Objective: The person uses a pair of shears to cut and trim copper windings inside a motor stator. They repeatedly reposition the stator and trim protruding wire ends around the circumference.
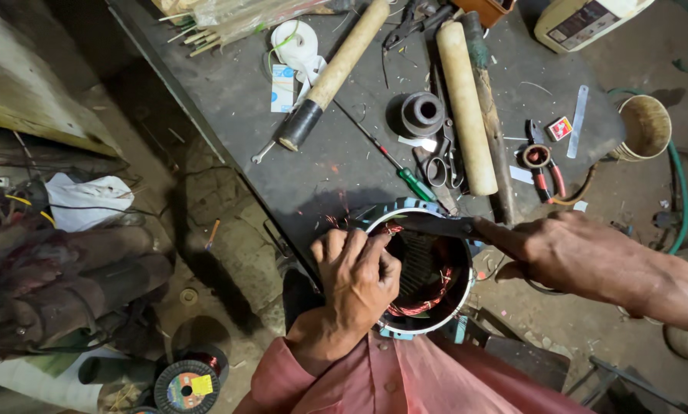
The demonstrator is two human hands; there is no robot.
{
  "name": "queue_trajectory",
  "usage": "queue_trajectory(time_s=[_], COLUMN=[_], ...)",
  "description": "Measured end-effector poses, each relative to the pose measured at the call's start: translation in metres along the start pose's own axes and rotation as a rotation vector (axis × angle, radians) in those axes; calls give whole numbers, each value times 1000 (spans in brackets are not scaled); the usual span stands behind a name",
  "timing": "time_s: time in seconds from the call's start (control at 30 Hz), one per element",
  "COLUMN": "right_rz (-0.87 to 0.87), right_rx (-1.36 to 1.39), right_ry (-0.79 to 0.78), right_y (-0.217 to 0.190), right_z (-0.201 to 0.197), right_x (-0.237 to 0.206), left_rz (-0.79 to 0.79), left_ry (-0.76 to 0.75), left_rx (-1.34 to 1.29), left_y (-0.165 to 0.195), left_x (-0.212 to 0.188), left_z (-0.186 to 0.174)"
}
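Observation:
A round motor stator housing (459, 295) with a pale rim and red copper winding (428, 300) inside sits at the near edge of a dark metal workbench (236, 92). My left hand (355, 276) rests on the housing's left rim, fingers curled over the winding. My right hand (566, 249) reaches in from the right and grips a dark flat tool (436, 225) laid across the top of the opening.
On the bench lie two wooden mallets (336, 69) (466, 107), a green-handled screwdriver (414, 182), scissors (440, 165), red-handled pliers (545, 165), a black ring part (420, 113) and white tape (296, 42). A tin can (644, 126) stands right. Wire spools (187, 383) lie on the floor.

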State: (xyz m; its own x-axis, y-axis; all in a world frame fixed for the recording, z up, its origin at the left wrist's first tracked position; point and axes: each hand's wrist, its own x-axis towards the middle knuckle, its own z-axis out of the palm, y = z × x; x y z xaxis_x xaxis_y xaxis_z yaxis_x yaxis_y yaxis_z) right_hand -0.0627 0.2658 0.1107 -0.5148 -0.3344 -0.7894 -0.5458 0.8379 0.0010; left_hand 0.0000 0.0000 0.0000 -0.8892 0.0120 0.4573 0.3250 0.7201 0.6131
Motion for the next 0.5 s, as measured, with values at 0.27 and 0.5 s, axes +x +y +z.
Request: queue_trajectory(time_s=[0.27, 0.5], right_rz=[220, -247], right_rx=[303, 342], right_ry=[-221, -39], right_y=[5, -1], right_z=[-40, -39], right_x=[20, 44], left_rz=[5, -69], left_ry=[49, 82], left_rx=[-16, -122], left_y=[10, -2], left_x=[8, -17], left_z=[21, 18])
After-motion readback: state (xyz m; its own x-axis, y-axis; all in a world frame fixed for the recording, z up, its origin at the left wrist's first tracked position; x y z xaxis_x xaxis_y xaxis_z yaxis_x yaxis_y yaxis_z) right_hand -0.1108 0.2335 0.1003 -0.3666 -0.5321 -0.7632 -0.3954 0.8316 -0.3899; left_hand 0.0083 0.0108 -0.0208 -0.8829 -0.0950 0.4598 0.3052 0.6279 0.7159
